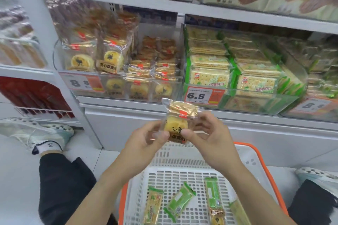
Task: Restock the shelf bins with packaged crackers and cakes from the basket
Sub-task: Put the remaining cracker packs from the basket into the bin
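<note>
Both hands hold one clear pack of yellow cakes (178,120) above the basket (184,153), in front of the shelf's lower edge. My left hand (146,142) pinches its left side and my right hand (206,135) pinches its right side. The white basket with an orange rim holds several green cracker packs (180,200) and one cake pack (217,217) on its floor. Straight ahead, a clear bin of the same cakes (117,64) stands on the shelf. To its right sits a clear bin of green-wrapped crackers (236,71).
Price tags 8.8 (82,83) and 6.5 (199,96) hang on the bin fronts. More bins fill the shelf above and to the right. My knees and white shoes (42,133) flank the basket on the white floor. A red-packed rack (36,97) is at left.
</note>
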A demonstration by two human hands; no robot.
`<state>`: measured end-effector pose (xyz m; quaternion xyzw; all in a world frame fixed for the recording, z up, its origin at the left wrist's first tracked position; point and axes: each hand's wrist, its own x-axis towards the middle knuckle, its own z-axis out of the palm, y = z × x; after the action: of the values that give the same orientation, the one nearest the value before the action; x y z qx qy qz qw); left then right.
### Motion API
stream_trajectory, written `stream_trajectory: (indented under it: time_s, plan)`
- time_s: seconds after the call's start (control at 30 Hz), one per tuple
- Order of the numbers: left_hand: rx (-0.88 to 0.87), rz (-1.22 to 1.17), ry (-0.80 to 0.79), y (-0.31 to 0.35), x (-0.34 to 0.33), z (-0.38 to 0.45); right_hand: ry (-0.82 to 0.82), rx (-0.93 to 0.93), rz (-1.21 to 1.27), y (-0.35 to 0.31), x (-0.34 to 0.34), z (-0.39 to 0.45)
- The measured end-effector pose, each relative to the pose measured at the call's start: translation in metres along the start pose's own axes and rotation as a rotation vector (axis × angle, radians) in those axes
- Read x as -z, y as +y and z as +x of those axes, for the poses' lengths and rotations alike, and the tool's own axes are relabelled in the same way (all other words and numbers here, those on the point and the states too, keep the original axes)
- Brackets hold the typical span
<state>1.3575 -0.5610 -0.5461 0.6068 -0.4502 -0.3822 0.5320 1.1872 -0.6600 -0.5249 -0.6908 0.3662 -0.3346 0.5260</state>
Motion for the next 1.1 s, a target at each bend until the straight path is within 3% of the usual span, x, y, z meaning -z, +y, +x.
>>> stream_trajectory:
  time_s: [0.13, 0.2, 0.4, 0.67, 0.9, 1.1]
  plan:
    - [-0.245, 0.283, 0.534, 0.026, 0.048, 0.031, 0.073, 0.101, -0.063, -0.047, -0.019, 0.045]
    - [-0.337, 0.495, 0.667, 0.031, 0.074, 0.053, 0.105, 0.144, -0.099, -0.067, -0.031, 0.07]
    - [-0.306, 0.926, 0.744, 0.016, 0.104, 0.095, 0.121, 0.075, -0.104, -0.096, -0.072, 0.131]
    - [-0.325, 0.95, 0.843, -0.006, 0.091, 0.106, 0.409, -0.166, -0.193, -0.097, -0.098, 0.224]
    - [-0.388, 1.04, 0.899, -0.023, 0.093, 0.118, 0.472, -0.053, -0.294, -0.081, -0.119, 0.295]
    - [-0.412, 1.048, 0.925, -0.031, 0.094, 0.126, 0.452, 0.047, -0.595, -0.075, -0.122, 0.323]
